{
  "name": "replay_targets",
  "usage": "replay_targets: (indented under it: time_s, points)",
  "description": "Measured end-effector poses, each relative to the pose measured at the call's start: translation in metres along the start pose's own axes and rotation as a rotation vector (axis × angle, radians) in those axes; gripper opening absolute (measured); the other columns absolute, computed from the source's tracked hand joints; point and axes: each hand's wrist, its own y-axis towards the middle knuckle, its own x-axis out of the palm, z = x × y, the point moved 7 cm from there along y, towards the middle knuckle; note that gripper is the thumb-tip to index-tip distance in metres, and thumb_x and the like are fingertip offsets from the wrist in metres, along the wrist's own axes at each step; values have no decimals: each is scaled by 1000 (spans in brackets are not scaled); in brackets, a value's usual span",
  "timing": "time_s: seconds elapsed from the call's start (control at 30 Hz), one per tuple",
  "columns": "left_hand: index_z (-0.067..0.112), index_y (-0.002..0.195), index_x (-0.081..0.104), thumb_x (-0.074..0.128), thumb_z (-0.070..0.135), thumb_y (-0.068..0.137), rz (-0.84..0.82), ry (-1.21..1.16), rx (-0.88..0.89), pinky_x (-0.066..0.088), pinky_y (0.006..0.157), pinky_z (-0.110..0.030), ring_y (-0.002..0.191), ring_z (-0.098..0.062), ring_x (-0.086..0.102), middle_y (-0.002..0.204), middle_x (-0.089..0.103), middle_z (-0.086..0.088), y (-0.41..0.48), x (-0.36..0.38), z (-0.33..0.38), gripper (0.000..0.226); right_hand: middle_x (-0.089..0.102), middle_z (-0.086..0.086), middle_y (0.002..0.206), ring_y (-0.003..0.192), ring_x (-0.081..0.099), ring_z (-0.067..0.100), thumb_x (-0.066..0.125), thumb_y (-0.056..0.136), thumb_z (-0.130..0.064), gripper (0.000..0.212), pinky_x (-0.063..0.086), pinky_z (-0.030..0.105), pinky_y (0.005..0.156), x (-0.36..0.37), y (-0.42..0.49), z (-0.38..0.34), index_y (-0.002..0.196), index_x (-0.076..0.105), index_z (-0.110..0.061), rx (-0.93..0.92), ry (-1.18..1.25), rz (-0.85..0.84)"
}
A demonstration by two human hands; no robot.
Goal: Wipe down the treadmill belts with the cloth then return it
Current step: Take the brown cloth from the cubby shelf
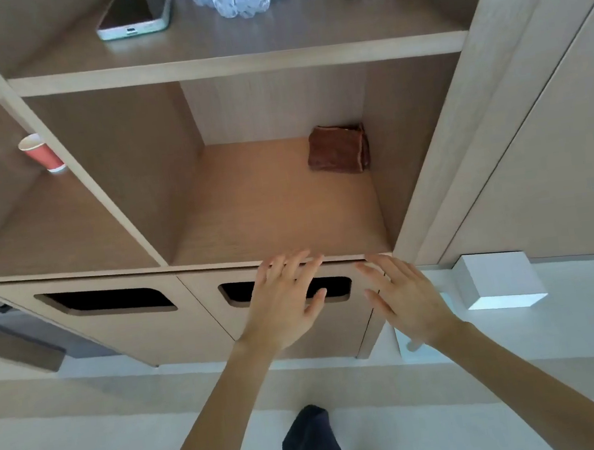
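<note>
Fingers of both hands are stretching out straight and spread, gripping nothing. Your left hand and right hand are hovering at the front lip of the middle cubby in the pale wooden shelf unit. Task item, a folded brown towelling cloth, is sitting deep in that cubby, in the back right corner against the side wall, well apart from both hands. No treadmill is showing. Judgement: you are either reaching to fetch the cloth or finishing its return; one frame is not telling which.
</note>
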Motion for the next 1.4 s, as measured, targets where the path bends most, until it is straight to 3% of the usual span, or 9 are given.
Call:
replay_targets:
  time_s: [0.17, 0.3, 0.47, 0.63, 0.8, 1.07, 1.17, 1.4]
  points:
    - [21, 134, 48, 49, 40, 89, -72, 19, 31, 36, 98, -41, 121, -26, 46, 135, 50, -2, 36, 26, -54, 49, 61, 13, 117, 98, 61, 32, 63, 88, -17, 39, 51, 42, 85, 27, 44, 15, 126, 58, -9, 101, 8, -56]
    - [25, 141, 37, 39, 46, 93, -196, 35, 3, 26, 103, -37, 128, -22, 34, 141, 41, 1, 66, 63, -90, 52, 54, 11, 130, 113, 54, 30, 54, 94, -25, 43, 43, 43, 97, 51, 75, 26, 135, 50, -12, 174, -27, -128]
    - [26, 142, 31, 34, 47, 95, -268, -2, 37, 27, 105, -40, 131, -22, 29, 147, 32, 0, 91, 106, -103, 52, 51, 11, 134, 118, 52, 31, 51, 95, -27, 45, 43, 44, 95, 79, 98, 38, 138, 47, -14, 263, -45, -166]
    - [26, 138, 39, 36, 47, 93, -187, -24, 67, 30, 98, -37, 129, -20, 33, 146, 35, 1, 104, 125, -104, 50, 36, 5, 149, 133, 38, 27, 44, 98, -33, 49, 31, 43, 106, 104, 120, 57, 144, 37, -19, 293, -43, -189]
    - [29, 135, 43, 38, 46, 92, -74, -64, 74, 26, 108, -39, 133, -20, 30, 145, 38, 2, 122, 136, -118, 47, 23, 2, 156, 144, 18, 20, 39, 99, -35, 53, 15, 39, 114, 128, 156, 93, 148, 27, -20, 336, -35, -168]
    - [27, 133, 48, 45, 42, 91, 21, -89, 74, 22, 111, -37, 135, -19, 30, 144, 40, 1, 126, 130, -122, 44, 8, -2, 160, 147, 3, 18, 34, 99, -42, 59, 9, 43, 116, 153, 228, 148, 151, 14, -24, 459, -65, -262]
    - [27, 133, 49, 46, 40, 91, 16, -91, 62, 24, 110, -37, 133, -19, 32, 144, 41, 2, 125, 129, -121, 43, 11, -1, 159, 146, 3, 18, 32, 98, -47, 63, 8, 47, 117, 156, 243, 165, 152, 10, -22, 504, -84, -337]
    - [26, 131, 51, 48, 37, 91, 13, -118, 58, 26, 109, -38, 133, -20, 34, 143, 42, 1, 125, 127, -121, 42, 28, 1, 148, 138, 22, 26, 32, 94, -59, 66, 14, 50, 116, 156, 250, 168, 147, 29, -21, 495, -131, -357]
